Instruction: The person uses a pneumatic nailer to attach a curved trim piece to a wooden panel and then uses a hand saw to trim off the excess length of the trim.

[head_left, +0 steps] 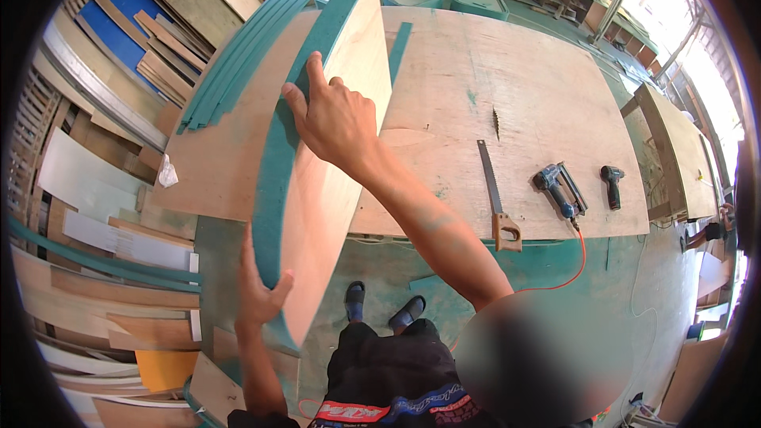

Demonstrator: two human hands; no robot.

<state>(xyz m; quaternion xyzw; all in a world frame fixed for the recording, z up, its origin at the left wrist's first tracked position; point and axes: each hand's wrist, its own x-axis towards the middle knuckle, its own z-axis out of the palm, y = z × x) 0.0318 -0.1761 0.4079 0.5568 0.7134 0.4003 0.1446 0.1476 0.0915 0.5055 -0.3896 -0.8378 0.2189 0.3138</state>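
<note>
A large wooden panel with a thick teal edge stands upright on its edge, overlapping the left part of a plywood worktable. My left hand grips its near end, fingers along one side of the teal edge and thumb on the other. Farther along, my right hand is closed over the panel's upper edge, with thumb and forefinger on the teal strip and the other fingers curled over the pale wood face. The panel's underside is hidden.
A handsaw, a nail gun with a red hose and a cordless drill lie on the table's right. Teal strips are stacked at its far left. Boards crowd the left side. A person's arm shows far right.
</note>
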